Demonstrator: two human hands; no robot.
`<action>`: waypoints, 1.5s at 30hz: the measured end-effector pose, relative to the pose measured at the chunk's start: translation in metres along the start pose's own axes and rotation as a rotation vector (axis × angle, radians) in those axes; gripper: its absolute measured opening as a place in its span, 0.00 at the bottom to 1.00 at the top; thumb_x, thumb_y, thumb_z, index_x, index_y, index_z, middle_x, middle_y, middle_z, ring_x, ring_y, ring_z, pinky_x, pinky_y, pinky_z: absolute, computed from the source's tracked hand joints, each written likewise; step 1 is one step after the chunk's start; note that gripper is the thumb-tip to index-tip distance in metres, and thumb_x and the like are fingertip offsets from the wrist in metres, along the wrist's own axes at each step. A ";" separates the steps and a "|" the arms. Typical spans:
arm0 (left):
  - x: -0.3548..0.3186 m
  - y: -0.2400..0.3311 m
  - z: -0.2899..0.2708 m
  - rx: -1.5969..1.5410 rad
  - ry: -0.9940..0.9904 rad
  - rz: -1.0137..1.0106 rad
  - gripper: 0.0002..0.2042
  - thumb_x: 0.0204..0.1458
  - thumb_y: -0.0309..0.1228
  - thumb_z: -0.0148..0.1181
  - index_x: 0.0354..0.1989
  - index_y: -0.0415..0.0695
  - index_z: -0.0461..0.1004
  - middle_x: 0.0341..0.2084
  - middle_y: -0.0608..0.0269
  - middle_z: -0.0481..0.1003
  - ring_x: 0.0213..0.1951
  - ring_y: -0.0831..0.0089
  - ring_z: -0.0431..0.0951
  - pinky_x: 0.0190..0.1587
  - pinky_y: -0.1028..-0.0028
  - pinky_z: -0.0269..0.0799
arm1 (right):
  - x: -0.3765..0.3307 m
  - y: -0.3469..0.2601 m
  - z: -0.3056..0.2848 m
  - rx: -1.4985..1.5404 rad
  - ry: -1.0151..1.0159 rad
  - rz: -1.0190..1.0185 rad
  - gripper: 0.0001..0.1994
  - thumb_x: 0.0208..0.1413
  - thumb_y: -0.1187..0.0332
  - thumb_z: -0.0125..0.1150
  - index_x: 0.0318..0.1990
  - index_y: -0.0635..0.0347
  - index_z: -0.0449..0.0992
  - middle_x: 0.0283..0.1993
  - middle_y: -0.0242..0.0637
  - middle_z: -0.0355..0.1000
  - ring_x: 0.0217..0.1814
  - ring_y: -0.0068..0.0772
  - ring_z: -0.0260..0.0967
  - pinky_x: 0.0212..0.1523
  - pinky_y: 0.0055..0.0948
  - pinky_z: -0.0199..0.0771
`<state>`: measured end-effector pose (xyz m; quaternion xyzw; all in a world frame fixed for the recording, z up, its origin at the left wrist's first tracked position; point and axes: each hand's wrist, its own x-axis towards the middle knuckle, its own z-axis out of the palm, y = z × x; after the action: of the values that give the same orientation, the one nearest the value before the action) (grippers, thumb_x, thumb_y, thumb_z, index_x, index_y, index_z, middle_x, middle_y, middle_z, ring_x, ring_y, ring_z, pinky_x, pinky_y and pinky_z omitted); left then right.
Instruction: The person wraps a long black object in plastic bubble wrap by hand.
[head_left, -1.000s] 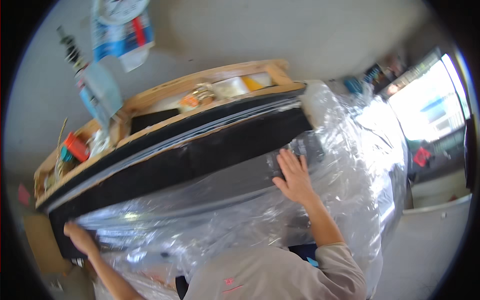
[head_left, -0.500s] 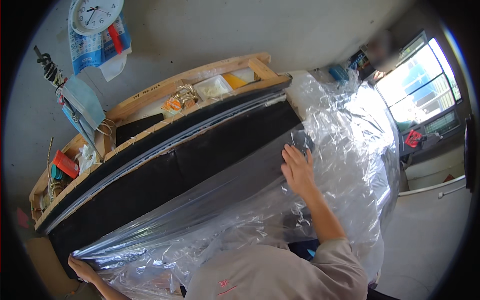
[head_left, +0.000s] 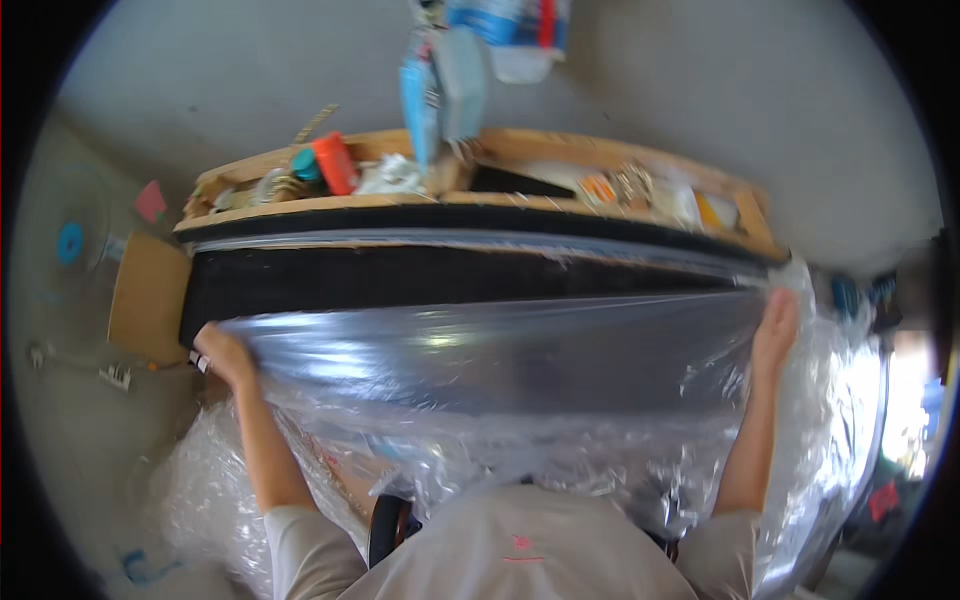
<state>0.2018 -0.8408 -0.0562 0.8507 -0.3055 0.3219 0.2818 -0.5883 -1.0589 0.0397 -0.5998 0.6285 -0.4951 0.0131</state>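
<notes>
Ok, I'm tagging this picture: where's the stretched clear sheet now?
In the head view, the sheet spans the centre between the left hand and right hand, over part of the black surface, with the wooden tray beyond.

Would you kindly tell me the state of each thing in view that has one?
Plastic sheet: stretched smooth above, crumpled below
Left hand: closed on the sheet
Right hand: at sheet's edge, grip unclear
Black panel: partly covered
Wooden tray: open-topped
Red container: tilted
Pale mask: hanging

Clear film (head_left: 560, 350) drawn higher, right hand (head_left: 776, 325) farther up
</notes>
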 end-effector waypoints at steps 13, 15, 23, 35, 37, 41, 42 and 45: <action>0.044 0.159 0.055 -0.022 -0.279 -0.380 0.13 0.54 0.35 0.43 0.45 0.43 0.60 0.34 0.40 0.75 0.40 0.42 0.74 0.42 0.52 0.67 | 0.044 0.204 0.053 0.190 -0.044 0.546 0.22 0.52 0.55 0.55 0.42 0.68 0.69 0.37 0.47 0.70 0.36 0.42 0.66 0.42 0.38 0.67; 0.045 0.170 0.058 -0.087 -0.305 -0.362 0.14 0.52 0.34 0.42 0.46 0.43 0.60 0.36 0.38 0.74 0.41 0.41 0.73 0.43 0.52 0.66 | 0.059 0.136 0.061 0.533 -0.158 0.839 0.25 0.53 0.50 0.53 0.44 0.68 0.70 0.42 0.49 0.69 0.40 0.40 0.66 0.44 0.37 0.66; 0.043 0.133 0.082 -0.131 -0.272 -0.346 0.18 0.51 0.42 0.47 0.46 0.45 0.64 0.37 0.40 0.74 0.41 0.42 0.73 0.44 0.53 0.66 | 0.084 0.183 0.076 0.117 -0.143 0.611 0.29 0.60 0.44 0.36 0.57 0.56 0.63 0.40 0.41 0.70 0.39 0.32 0.68 0.39 0.29 0.68; 0.030 0.185 -0.076 -0.566 0.243 0.250 0.10 0.55 0.29 0.52 0.42 0.37 0.70 0.38 0.55 0.73 0.40 0.62 0.73 0.46 0.69 0.67 | -0.016 0.080 0.053 0.362 -0.304 0.265 0.17 0.51 0.74 0.58 0.50 0.63 0.70 0.36 0.35 0.72 0.34 0.20 0.67 0.39 0.22 0.68; -0.006 0.210 -0.104 -0.286 -0.279 0.881 0.09 0.53 0.29 0.52 0.41 0.42 0.71 0.32 0.57 0.73 0.37 0.58 0.74 0.44 0.68 0.69 | -0.019 0.084 0.050 0.284 -0.291 0.242 0.12 0.53 0.72 0.58 0.45 0.63 0.71 0.32 0.33 0.72 0.32 0.19 0.67 0.36 0.21 0.68; -0.043 0.083 -0.075 0.226 -0.797 0.797 0.06 0.53 0.31 0.50 0.35 0.50 0.74 0.22 0.59 0.70 0.29 0.59 0.75 0.32 0.63 0.71 | -0.053 -0.006 0.053 0.281 -0.309 0.276 0.07 0.57 0.66 0.54 0.33 0.61 0.72 0.23 0.29 0.69 0.26 0.18 0.64 0.29 0.22 0.66; -0.033 0.029 -0.067 0.202 -0.570 0.679 0.08 0.54 0.33 0.48 0.29 0.48 0.74 0.23 0.57 0.72 0.26 0.59 0.75 0.27 0.60 0.70 | -0.077 -0.030 0.053 0.286 -0.401 0.246 0.07 0.57 0.66 0.54 0.33 0.60 0.71 0.23 0.29 0.68 0.25 0.19 0.65 0.29 0.22 0.66; -0.014 -0.014 -0.084 0.406 -0.556 0.131 0.10 0.54 0.34 0.51 0.34 0.42 0.74 0.33 0.50 0.75 0.35 0.51 0.75 0.35 0.56 0.70 | -0.143 -0.082 0.049 0.475 -0.483 0.165 0.05 0.57 0.69 0.53 0.34 0.60 0.70 0.23 0.29 0.67 0.25 0.17 0.64 0.28 0.20 0.65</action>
<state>0.1714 -0.7705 -0.0170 0.9230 -0.3543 0.1497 -0.0084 -0.4578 -0.9618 -0.0158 -0.6272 0.5206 -0.4685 0.3408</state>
